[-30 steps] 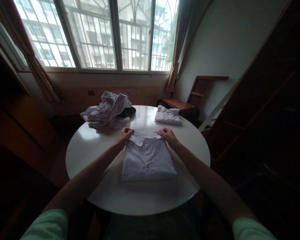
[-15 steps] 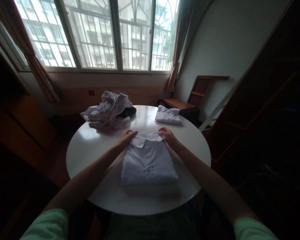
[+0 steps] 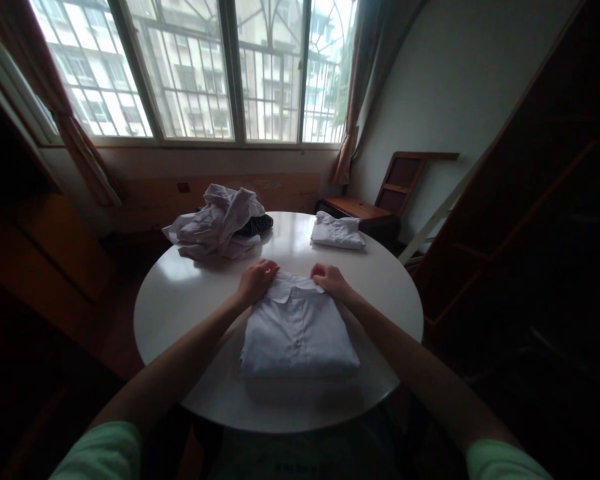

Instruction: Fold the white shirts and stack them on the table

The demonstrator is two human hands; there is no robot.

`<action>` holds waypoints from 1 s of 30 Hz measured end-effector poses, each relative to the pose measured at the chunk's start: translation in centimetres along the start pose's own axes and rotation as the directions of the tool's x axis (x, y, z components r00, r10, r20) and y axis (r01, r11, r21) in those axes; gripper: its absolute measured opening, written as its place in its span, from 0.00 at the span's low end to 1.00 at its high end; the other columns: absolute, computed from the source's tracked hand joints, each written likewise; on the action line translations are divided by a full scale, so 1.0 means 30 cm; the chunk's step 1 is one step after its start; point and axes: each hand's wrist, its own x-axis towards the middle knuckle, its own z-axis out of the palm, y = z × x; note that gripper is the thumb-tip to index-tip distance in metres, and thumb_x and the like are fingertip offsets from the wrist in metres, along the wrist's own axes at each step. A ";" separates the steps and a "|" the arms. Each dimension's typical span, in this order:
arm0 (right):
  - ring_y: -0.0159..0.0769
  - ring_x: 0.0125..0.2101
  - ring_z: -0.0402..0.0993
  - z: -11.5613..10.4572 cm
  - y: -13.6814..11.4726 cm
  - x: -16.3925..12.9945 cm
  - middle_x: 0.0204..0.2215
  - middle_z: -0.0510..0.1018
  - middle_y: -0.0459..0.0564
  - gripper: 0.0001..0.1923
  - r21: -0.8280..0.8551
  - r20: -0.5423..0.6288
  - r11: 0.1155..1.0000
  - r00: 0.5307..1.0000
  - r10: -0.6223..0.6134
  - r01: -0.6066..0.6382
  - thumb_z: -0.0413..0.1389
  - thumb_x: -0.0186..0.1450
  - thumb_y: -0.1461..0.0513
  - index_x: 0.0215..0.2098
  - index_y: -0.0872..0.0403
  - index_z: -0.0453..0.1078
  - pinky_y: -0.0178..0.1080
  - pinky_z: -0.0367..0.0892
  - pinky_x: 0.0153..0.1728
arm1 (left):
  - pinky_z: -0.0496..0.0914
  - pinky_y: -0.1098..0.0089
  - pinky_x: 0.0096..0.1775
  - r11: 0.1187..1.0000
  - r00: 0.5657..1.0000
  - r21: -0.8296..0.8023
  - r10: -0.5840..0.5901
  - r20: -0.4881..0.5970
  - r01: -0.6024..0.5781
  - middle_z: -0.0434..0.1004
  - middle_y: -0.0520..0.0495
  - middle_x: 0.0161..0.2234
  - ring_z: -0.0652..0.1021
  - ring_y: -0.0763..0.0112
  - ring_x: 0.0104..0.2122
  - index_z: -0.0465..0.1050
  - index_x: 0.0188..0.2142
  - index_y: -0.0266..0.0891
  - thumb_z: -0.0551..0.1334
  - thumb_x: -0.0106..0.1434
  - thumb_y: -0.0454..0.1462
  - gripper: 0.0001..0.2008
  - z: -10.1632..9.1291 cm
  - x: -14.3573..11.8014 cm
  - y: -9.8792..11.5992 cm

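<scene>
Two hands, left hand (image 3: 257, 280), right hand (image 3: 329, 279), fingers curled pinching collar of folded white shirt (image 3: 298, 330) on round table (image 3: 180, 300).

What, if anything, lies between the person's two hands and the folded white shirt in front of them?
Nothing visible does. The left hand and the right hand both rest on the collar end of the folded white button-up shirt on the round white table. The crumpled pile of pale clothes and the small folded white garment lie farther back.

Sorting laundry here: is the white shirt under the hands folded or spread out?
Folded: the white shirt lies as a compact rectangle, collar on top, with left hand and right hand at its collar.
</scene>
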 end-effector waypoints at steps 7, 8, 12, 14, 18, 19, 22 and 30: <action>0.34 0.32 0.68 0.013 -0.057 -0.032 0.29 0.73 0.51 0.10 -0.172 -0.196 0.939 0.924 -0.328 0.296 0.48 0.53 0.72 0.29 0.56 0.68 0.35 0.63 0.36 | 0.65 0.69 0.43 0.975 0.974 0.000 0.224 0.023 -0.224 0.75 0.45 0.37 0.73 0.68 0.38 0.70 0.39 0.38 0.49 0.65 0.39 0.13 -0.007 -0.018 0.091; 0.34 0.32 0.69 0.018 -0.067 -0.037 0.30 0.73 0.50 0.09 -0.152 -0.181 0.932 0.918 -0.353 0.329 0.48 0.55 0.71 0.30 0.56 0.68 0.35 0.63 0.36 | 0.65 0.69 0.42 0.974 0.972 0.000 0.226 0.066 -0.226 0.75 0.45 0.38 0.73 0.68 0.38 0.70 0.39 0.38 0.49 0.65 0.39 0.13 0.001 -0.021 0.095; 0.33 0.36 0.69 0.043 -0.091 -0.056 0.36 0.74 0.53 0.10 -0.134 -0.007 0.909 0.917 -0.399 0.395 0.47 0.60 0.67 0.39 0.57 0.67 0.34 0.63 0.38 | 0.65 0.70 0.43 0.984 0.957 0.000 0.174 0.234 -0.179 0.75 0.45 0.40 0.74 0.68 0.40 0.71 0.41 0.40 0.47 0.65 0.41 0.16 0.034 -0.022 0.081; 0.34 0.36 0.70 0.052 -0.098 -0.063 0.37 0.74 0.54 0.11 -0.206 0.113 0.911 0.933 -0.341 0.358 0.47 0.61 0.67 0.40 0.58 0.67 0.34 0.62 0.38 | 0.65 0.70 0.43 0.989 0.947 0.006 0.140 0.287 -0.148 0.75 0.45 0.41 0.74 0.68 0.40 0.71 0.41 0.39 0.45 0.66 0.41 0.18 0.044 -0.017 0.068; 0.36 0.34 0.70 0.053 -0.110 -0.071 0.36 0.75 0.54 0.12 -0.369 0.196 0.905 0.969 -0.148 0.213 0.46 0.60 0.66 0.42 0.57 0.65 0.35 0.60 0.34 | 0.65 0.70 0.42 0.990 0.941 0.068 0.093 0.324 -0.121 0.75 0.44 0.40 0.74 0.67 0.39 0.72 0.40 0.38 0.44 0.65 0.41 0.19 0.051 -0.004 0.054; 0.37 0.34 0.70 0.052 -0.113 -0.072 0.37 0.75 0.54 0.12 -0.390 0.198 0.900 0.973 -0.122 0.192 0.46 0.61 0.66 0.42 0.57 0.65 0.35 0.59 0.34 | 0.65 0.69 0.41 0.989 0.942 0.084 0.085 0.326 -0.118 0.75 0.44 0.40 0.74 0.66 0.39 0.72 0.39 0.38 0.44 0.65 0.40 0.19 0.052 -0.002 0.052; 0.37 0.35 0.71 0.046 -0.120 -0.074 0.37 0.75 0.54 0.12 -0.424 0.215 0.888 0.972 -0.095 0.180 0.46 0.62 0.65 0.43 0.56 0.64 0.34 0.58 0.33 | 0.65 0.69 0.40 0.986 0.943 0.113 0.082 0.322 -0.125 0.75 0.44 0.38 0.74 0.66 0.38 0.72 0.36 0.38 0.44 0.65 0.40 0.19 0.060 0.002 0.045; 0.39 0.38 0.70 0.049 -0.110 -0.086 0.38 0.75 0.57 0.23 -0.397 0.224 0.874 0.953 -0.205 0.281 0.42 0.65 0.48 0.45 0.57 0.64 0.37 0.59 0.37 | 0.66 0.69 0.38 0.995 0.963 0.000 0.092 0.253 -0.095 0.74 0.46 0.35 0.74 0.68 0.35 0.67 0.38 0.39 0.47 0.64 0.40 0.13 0.081 -0.010 0.024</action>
